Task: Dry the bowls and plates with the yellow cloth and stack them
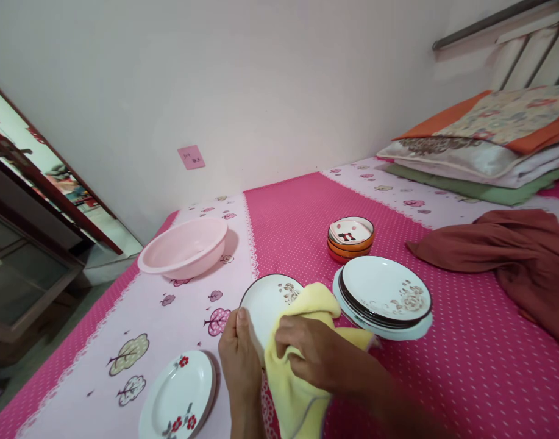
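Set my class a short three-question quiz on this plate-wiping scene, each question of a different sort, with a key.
1. What does the right hand hold against the plate?
A a sponge
B a yellow cloth
C a brush
2. True or false: the pink basin lies to the right of the plate stack.
3. Which hand grips the plate's rim?
Key: 1 B; 2 false, it lies to the left; 3 the left hand.
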Demonstrator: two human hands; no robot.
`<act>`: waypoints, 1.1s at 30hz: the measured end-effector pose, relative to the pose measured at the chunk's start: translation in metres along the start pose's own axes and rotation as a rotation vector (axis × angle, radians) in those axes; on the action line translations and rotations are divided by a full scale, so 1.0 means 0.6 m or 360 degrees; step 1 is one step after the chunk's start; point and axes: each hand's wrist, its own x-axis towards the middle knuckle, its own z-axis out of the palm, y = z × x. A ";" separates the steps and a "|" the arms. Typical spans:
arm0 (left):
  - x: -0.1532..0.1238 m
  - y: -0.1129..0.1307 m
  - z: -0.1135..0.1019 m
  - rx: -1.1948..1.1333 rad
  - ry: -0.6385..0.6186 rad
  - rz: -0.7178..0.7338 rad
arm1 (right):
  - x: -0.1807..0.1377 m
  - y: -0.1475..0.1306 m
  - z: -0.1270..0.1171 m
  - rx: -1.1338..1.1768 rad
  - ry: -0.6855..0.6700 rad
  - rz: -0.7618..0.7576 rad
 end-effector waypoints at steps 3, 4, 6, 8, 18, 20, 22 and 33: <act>0.003 -0.003 -0.004 0.0073 0.0082 0.0041 | -0.006 0.017 -0.005 -0.0190 0.0074 0.0052; 0.003 -0.003 -0.005 0.0098 0.0093 0.0041 | -0.007 0.025 -0.007 -0.0251 0.0126 0.0076; 0.004 -0.003 -0.007 0.0124 0.0114 0.0041 | -0.005 0.040 -0.009 -0.0326 0.0261 0.0124; 0.005 -0.002 -0.009 0.0133 0.0099 0.0050 | 0.002 0.056 -0.013 -0.0317 0.0446 0.0151; -0.021 0.037 0.008 -0.0014 -0.0867 0.0039 | 0.015 0.059 -0.045 0.0216 0.0932 0.0005; -0.027 0.041 0.012 0.0007 -0.1034 0.0046 | 0.008 0.043 -0.054 0.0260 0.0774 0.0046; -0.029 0.041 0.014 0.0022 -0.1086 0.0029 | 0.002 0.030 -0.061 0.0252 0.0566 0.0067; -0.023 0.034 0.001 -0.0132 -0.1124 -0.0004 | 0.000 0.056 -0.071 0.0369 0.0099 0.0377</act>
